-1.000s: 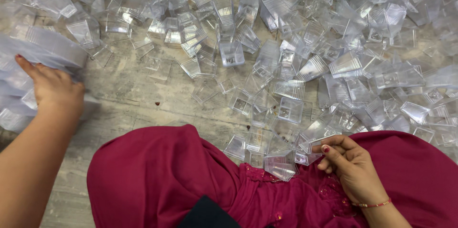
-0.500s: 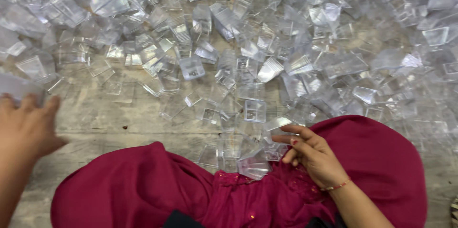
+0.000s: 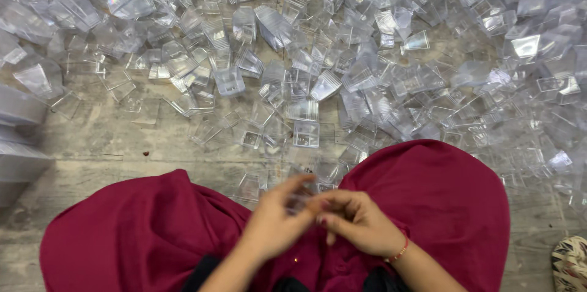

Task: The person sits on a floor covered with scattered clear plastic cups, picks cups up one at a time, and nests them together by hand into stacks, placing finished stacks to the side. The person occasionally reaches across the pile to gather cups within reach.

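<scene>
Pinching a small clear plastic piece (image 3: pixel 298 201) between the fingertips of both hands, we hold it low over our lap, left hand (image 3: pixel 276 221) and right hand (image 3: pixel 356 221) touching around it. Our red garment (image 3: pixel 440 200) covers both knees. Farther off, a heap of clear plastic cups (image 3: pixel 342 53) covers the worn wooden floor (image 3: pixel 110 151).

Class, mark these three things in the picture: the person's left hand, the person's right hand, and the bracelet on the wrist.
left hand (image 3: pixel 275 225), head view, on the back of the hand.
right hand (image 3: pixel 358 223), head view, on the back of the hand.
bracelet (image 3: pixel 400 251), head view, on the orange band at the right wrist.
</scene>
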A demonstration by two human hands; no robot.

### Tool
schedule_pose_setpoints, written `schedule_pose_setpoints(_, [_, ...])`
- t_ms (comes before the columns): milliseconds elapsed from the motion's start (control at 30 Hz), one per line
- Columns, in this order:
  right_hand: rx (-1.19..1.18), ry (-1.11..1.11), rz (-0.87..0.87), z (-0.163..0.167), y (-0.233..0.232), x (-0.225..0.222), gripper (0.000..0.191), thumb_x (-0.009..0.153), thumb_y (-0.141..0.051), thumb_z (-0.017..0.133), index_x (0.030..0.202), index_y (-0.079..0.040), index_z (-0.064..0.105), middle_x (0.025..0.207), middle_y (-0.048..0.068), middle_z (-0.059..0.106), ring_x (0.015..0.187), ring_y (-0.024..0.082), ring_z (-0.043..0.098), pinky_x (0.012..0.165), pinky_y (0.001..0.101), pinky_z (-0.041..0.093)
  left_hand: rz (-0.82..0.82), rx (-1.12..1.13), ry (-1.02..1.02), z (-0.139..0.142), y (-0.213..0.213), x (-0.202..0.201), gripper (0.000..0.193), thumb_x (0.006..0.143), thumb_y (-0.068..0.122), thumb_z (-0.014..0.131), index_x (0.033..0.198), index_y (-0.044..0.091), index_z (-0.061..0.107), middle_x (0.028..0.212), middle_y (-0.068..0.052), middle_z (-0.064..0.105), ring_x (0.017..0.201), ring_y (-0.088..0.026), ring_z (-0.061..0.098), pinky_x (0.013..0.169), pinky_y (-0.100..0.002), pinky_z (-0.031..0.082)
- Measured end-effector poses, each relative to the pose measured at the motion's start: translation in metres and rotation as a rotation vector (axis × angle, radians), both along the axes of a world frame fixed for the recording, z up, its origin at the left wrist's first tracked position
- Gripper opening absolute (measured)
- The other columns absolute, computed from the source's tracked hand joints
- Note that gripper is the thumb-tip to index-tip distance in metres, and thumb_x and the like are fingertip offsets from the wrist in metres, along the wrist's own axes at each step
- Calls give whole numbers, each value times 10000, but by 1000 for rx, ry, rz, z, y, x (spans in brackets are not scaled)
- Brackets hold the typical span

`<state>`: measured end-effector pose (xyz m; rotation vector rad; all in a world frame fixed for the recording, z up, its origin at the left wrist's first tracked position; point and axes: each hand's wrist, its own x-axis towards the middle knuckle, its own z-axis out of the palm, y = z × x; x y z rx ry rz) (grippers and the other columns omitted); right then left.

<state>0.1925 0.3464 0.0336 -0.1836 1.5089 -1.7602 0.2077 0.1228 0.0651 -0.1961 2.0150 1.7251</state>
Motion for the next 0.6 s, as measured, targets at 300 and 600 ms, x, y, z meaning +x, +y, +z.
schedule_pose_setpoints(300, [675,1137,-9,29,-33,-12,421,745,-212,841,1131,-146,689,1262,144,660,1135,337,623,915,443,526,816,422,200,-28,-53,-22,450,928,160,686,1335,67,517,1108,-81,610,942,-178,674,730,-347,616])
schedule_pose_setpoints(600, [977,1176,33,3,-47,-31,602,696,-185,832,1265,-191,637,1321,82,609,1241,318,552,916,472,474,741,426,96,-30,-44,-31,597,907,173,692,1418,68,403,1111,-107,621,958,-181,664,735,-361,617])
